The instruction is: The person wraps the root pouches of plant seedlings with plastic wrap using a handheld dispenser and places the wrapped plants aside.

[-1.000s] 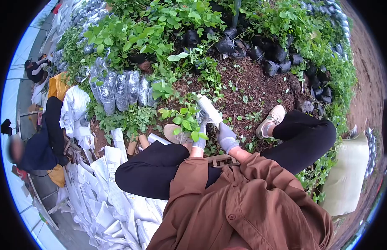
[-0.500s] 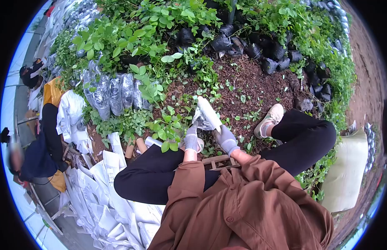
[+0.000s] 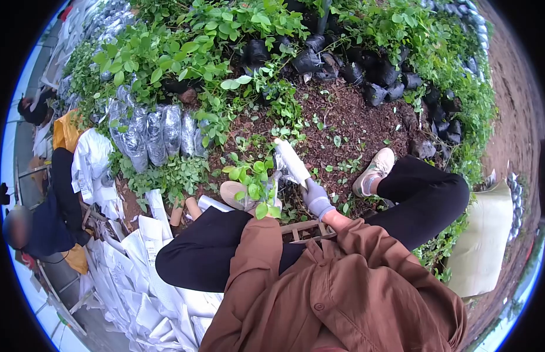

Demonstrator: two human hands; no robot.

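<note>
Keeping the film [image 3: 279, 162] taut should help: the right hand [image 3: 316, 198] grips the white roll [image 3: 293, 163] at its eleven o'clock; seedling [image 3: 254, 178] leaves, toward nine o'clock, make the left grip [image 3: 275, 188] impossible to tell.

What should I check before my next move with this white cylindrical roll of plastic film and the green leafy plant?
1. Right hand in grey fabric glove, gripping the white cylindrical roll of plastic film: ok, it holds the near end.
2. Left hand steadying the green leafy plant: cannot tell, foliage hides most of the hand.
3. Clear shiny plastic sheet fully around the plant's base: cannot tell, the base is hidden.
4. Beige right shoe clear of the roll: ok, set apart from it.
5. Brown crumbly soil free of litter: not ok, loose green leaves lie scattered there.
</note>
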